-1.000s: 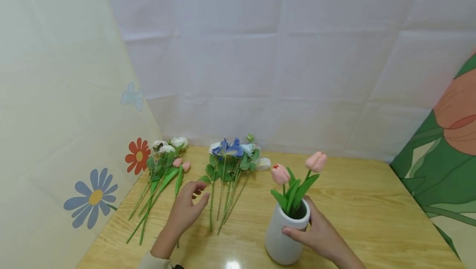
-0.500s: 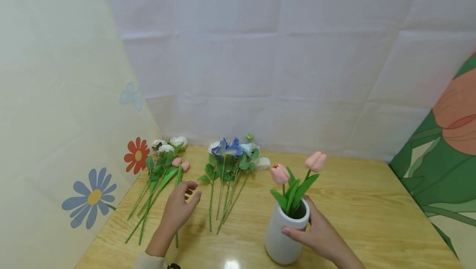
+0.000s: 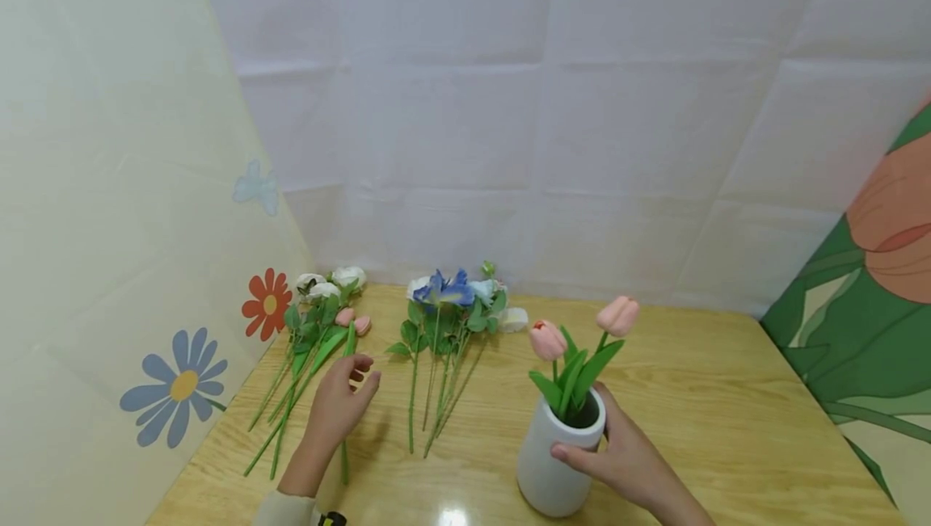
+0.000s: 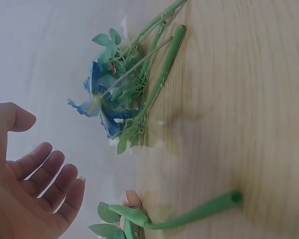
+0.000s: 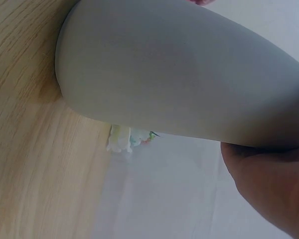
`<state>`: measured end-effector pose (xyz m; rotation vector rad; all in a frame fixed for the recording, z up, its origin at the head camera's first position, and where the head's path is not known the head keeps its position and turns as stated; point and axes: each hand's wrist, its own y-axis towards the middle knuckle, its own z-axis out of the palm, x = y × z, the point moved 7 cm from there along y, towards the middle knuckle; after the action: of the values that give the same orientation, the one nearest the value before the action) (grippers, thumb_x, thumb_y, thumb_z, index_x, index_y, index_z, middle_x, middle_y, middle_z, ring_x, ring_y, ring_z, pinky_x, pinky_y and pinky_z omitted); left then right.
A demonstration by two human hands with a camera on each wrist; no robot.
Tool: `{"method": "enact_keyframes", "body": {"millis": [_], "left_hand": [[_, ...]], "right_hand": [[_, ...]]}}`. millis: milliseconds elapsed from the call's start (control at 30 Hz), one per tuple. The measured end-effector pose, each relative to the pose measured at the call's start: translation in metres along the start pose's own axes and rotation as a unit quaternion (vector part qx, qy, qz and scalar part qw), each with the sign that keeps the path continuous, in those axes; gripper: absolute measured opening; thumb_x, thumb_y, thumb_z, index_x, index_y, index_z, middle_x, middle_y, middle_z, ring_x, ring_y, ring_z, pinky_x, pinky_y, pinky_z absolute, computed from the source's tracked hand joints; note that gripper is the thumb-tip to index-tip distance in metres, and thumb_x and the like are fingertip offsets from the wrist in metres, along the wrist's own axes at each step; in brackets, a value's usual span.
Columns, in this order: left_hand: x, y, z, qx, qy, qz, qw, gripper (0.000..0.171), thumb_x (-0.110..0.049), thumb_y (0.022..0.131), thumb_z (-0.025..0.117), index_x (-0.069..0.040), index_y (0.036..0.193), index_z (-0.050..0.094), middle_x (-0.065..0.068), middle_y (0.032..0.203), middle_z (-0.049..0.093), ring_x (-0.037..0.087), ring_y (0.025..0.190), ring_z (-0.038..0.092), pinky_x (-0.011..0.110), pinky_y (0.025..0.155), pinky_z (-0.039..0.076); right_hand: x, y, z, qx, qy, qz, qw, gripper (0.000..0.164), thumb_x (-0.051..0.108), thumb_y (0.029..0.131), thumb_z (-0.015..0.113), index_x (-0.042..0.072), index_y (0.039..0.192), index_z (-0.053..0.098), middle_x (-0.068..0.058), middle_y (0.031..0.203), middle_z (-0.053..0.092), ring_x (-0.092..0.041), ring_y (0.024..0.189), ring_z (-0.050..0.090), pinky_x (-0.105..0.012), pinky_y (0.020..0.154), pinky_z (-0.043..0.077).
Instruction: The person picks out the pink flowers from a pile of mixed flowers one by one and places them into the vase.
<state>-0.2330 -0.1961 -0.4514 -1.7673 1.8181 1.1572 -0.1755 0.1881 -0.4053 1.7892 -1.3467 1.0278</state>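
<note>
A white vase (image 3: 556, 465) stands on the wooden table with two pink tulips (image 3: 547, 341) in it, their green leaves over the rim. My right hand (image 3: 618, 457) grips the vase near its top, thumb on the front side. In the right wrist view the vase (image 5: 179, 69) fills most of the picture. My left hand (image 3: 340, 401) hovers with loosely bent fingers over a tulip stem (image 3: 345, 461) on the left and holds nothing. In the left wrist view this hand (image 4: 40, 189) shows a bare palm, with a green stem (image 4: 199, 213) beside it.
At the left lie white roses (image 3: 323, 290) and pink tulips (image 3: 354, 321) with long stems. A blue iris (image 3: 445, 292) lies among pale flowers and leafy stems in the middle. A white cloth wall (image 3: 451, 146) rises behind the table (image 3: 698, 413).
My left hand has moved left, away from the middle bunch and over the tulip stem at the left. The right hand and the vase have stayed in place.
</note>
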Motion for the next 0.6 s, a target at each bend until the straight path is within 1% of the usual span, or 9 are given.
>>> {"method": "enact_keyframes", "body": {"millis": [267, 367, 600], "left_hand": [[0.008, 0.005, -0.003, 0.002, 0.004, -0.027, 0.9996, 0.029, -0.019, 0.097, 0.069, -0.001, 0.119, 0.067, 0.012, 0.11, 0.066, 0.023, 0.094, 0.06, 0.037, 0.077, 0.053], [0.011, 0.007, -0.004, 0.003, 0.009, -0.037, 0.9993, 0.031, -0.02, 0.096, 0.069, 0.0, 0.119, 0.067, 0.012, 0.109, 0.067, 0.024, 0.094, 0.061, 0.039, 0.078, 0.053], [0.021, 0.011, -0.004, 0.007, 0.026, -0.059, 0.9979, 0.032, -0.02, 0.094, 0.07, -0.001, 0.119, 0.067, 0.012, 0.109, 0.068, 0.027, 0.096, 0.063, 0.047, 0.083, 0.053]], "right_hand": [[0.002, -0.001, 0.0, -0.001, 0.008, -0.016, 1.0, 0.082, 0.024, 0.083, 0.085, 0.006, 0.147, 0.036, -0.018, 0.138, 0.056, -0.037, 0.126, 0.052, -0.059, 0.099, 0.045], [0.002, -0.001, 0.0, -0.001, 0.009, -0.015, 1.0, 0.082, 0.024, 0.083, 0.085, 0.006, 0.147, 0.037, -0.018, 0.138, 0.056, -0.037, 0.126, 0.052, -0.059, 0.1, 0.044], [0.002, -0.001, 0.0, -0.001, 0.005, -0.018, 1.0, 0.085, 0.025, 0.083, 0.085, 0.006, 0.149, 0.035, -0.019, 0.139, 0.054, -0.038, 0.127, 0.052, -0.061, 0.099, 0.045]]}}
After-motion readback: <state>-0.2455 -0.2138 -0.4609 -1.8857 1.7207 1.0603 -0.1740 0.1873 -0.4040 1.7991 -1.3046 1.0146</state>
